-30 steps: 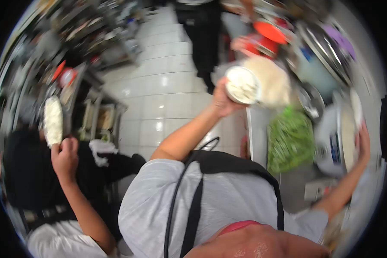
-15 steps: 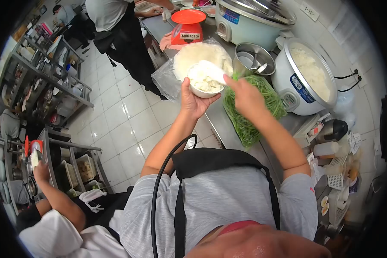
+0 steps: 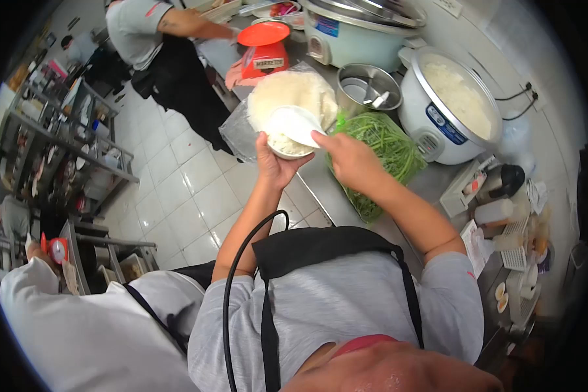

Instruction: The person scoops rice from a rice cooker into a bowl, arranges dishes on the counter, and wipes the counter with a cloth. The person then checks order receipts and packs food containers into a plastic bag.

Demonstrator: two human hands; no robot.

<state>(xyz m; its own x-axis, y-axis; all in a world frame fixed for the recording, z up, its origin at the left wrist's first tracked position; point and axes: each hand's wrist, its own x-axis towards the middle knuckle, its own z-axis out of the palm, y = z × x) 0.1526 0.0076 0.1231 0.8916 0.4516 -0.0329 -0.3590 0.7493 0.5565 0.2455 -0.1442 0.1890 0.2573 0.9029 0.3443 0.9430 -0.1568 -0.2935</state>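
Left hand (image 3: 278,170): fingers and thumb wrapped round small round white bowl (image 3: 291,155), held upright before chest at edge of grey metal counter (image 3: 326,196). Right hand (image 3: 354,162): fingers closed on handle of broad white paddle (image 3: 296,124). Blade over bowl, partly hiding white rice (image 3: 282,144); contact with rice cannot be told. Clear plastic bag of long green vegetables (image 3: 389,150) on counter, below right hand. Open white rice cooker with silver rim (image 3: 430,124) beyond bag, holding rice.
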